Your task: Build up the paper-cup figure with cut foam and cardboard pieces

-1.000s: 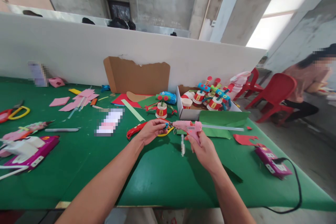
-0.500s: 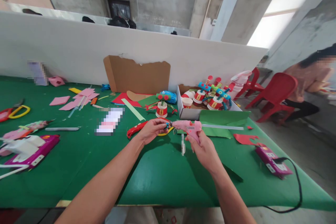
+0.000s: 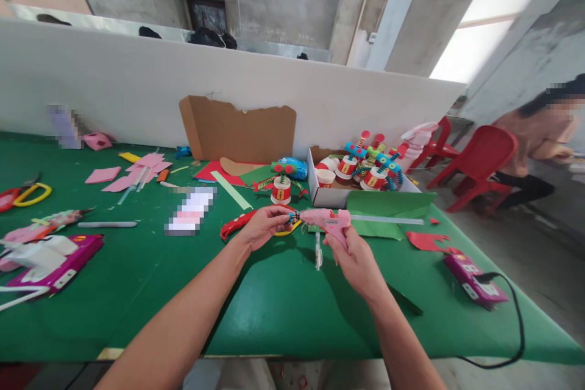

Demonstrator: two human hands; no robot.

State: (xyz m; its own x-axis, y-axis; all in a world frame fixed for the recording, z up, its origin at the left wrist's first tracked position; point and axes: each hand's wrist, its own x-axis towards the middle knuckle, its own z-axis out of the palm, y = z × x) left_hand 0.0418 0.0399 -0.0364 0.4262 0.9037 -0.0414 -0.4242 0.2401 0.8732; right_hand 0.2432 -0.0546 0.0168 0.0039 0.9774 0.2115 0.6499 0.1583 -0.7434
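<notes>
My right hand (image 3: 354, 259) grips a pink glue gun (image 3: 326, 220) by its handle, a clear glue stick (image 3: 388, 220) poking out of its back. The nozzle points left at a small blue piece (image 3: 290, 217) pinched in the fingertips of my left hand (image 3: 264, 225). Both hands hover just above the green table (image 3: 283, 311), near its middle. Under my left hand lie scissors with red and yellow handles (image 3: 235, 225).
A finished paper-cup figure (image 3: 281, 186) stands behind my hands, and a white box (image 3: 333, 195) holds several more. Green paper (image 3: 388, 207), red scraps (image 3: 425, 241), a power strip with black cord (image 3: 475, 283), pink paper (image 3: 137, 170) and brown cardboard (image 3: 237, 131) surround them. A person (image 3: 539, 140) sits at far right by red chairs (image 3: 475, 161).
</notes>
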